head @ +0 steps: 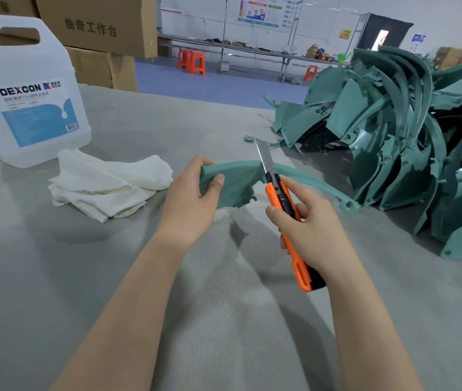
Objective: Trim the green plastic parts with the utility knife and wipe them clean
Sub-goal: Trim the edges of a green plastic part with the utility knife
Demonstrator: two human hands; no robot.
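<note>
Over a workshop's grey table (83,277), left hand (190,201) clamps a green part (235,184), right hand (308,227) the utility knife (272,194).

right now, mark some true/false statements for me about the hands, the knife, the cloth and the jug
1. The right hand holds the orange utility knife with its blade extended. True.
2. The left hand lies empty on the table. False: it grips one end of a green plastic part.
3. The white cloth lies crumpled on the table near the DEXCON jug. True.
4. The pile of green parts sits on the person's left. False: it is on their right, and the jug and the cloth are on the left.
5. The jug stands upright. True.
</note>
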